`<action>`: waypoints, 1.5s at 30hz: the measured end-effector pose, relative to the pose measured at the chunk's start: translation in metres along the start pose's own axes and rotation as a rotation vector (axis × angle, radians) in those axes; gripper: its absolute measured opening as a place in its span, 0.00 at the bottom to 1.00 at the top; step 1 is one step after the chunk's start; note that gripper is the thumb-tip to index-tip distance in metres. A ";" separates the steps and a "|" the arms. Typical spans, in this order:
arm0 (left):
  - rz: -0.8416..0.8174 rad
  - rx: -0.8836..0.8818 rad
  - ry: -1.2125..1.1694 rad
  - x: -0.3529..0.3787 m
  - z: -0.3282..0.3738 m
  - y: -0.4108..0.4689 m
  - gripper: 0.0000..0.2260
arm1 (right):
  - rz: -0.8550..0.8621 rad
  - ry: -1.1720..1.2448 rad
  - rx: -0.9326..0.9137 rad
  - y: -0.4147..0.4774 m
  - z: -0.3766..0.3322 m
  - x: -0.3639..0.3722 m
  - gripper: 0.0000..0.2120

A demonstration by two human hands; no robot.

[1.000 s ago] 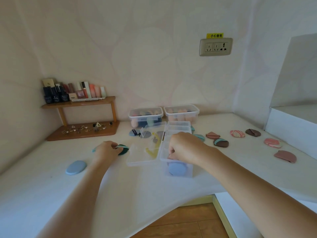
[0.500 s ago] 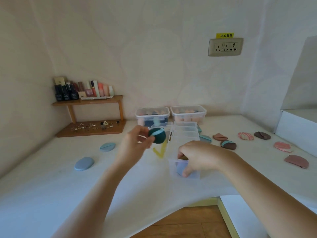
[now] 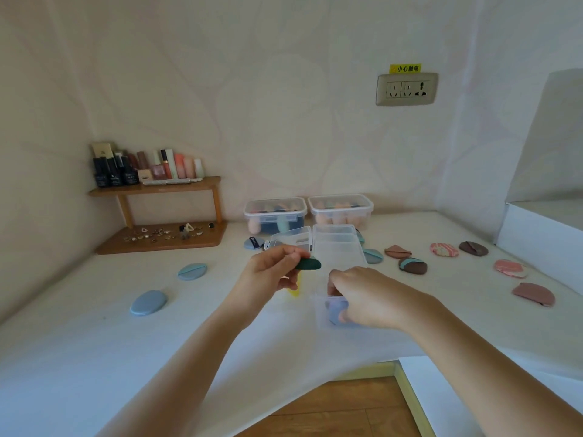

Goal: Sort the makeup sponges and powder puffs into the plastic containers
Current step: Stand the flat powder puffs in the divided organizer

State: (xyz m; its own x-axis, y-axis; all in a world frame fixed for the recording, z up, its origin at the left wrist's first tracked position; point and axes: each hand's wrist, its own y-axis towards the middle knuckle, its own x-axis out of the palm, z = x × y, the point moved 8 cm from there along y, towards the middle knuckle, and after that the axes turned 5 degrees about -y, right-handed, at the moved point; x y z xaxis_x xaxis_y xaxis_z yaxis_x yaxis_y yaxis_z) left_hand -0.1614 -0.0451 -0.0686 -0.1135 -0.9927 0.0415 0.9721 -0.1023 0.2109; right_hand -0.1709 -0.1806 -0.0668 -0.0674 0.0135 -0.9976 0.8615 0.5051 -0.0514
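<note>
- Head view, left hand [image 3: 271,272]: raised off the surface [image 3: 94,342]. Thumb and fingers pinch a green puff [image 3: 309,264] by its near edge. I judge it is held flat just over the box so it can go straight in.
- Right hand [image 3: 366,298]: fingers curled over the near end of the clear box [image 3: 339,250], with the tips down in the nearest compartment. I take this as bracing a light box against sliding while the other hand loads it.
- Clear box: open and running away from me, its lid [image 3: 290,238] swung out to the left, which keeps the compartments free from above. A blue puff [image 3: 334,312] shows through the near wall, partly under the fingers.
- Yellow item [image 3: 295,290], under the lid: I cannot tell what it is.
- Left tub [image 3: 274,212] and right tub [image 3: 340,209]: lidded, side by side against the wall, with sponges visible inside. They are probably finished and parked out of the way.
- Loose on the left: near blue pad [image 3: 148,302], far blue pad [image 3: 192,271] and labelled pad [image 3: 254,242]. All lie apart from one another and are unsorted.
- Loose on the right: teal pad [image 3: 372,256], strapped brown pad [image 3: 413,265], marbled pink pad [image 3: 444,250] and mauve pad [image 3: 533,294]. They are spread singly, so each can be picked up cleanly.
- Wooden shelf [image 3: 154,187]: in the corner, carrying bottles [image 3: 142,167], well apart from the work.
</note>
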 end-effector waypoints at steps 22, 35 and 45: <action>0.128 0.250 0.674 0.019 0.007 0.009 0.07 | 0.365 0.106 -0.099 -0.014 0.010 -0.006 0.15; -0.233 0.306 1.101 0.059 0.027 0.016 0.06 | 0.557 0.097 -0.181 -0.031 0.011 -0.004 0.17; -0.270 0.326 1.169 0.076 0.028 0.018 0.06 | 0.744 0.299 -0.108 -0.037 0.042 0.000 0.18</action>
State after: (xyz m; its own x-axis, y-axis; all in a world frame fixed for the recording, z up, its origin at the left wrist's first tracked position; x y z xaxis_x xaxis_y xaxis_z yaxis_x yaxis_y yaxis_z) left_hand -0.1586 -0.1205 -0.0343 0.1117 -0.4211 -0.9001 0.8308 -0.4575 0.3171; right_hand -0.1818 -0.2354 -0.0665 0.3590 0.6016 -0.7136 0.6815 0.3535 0.6408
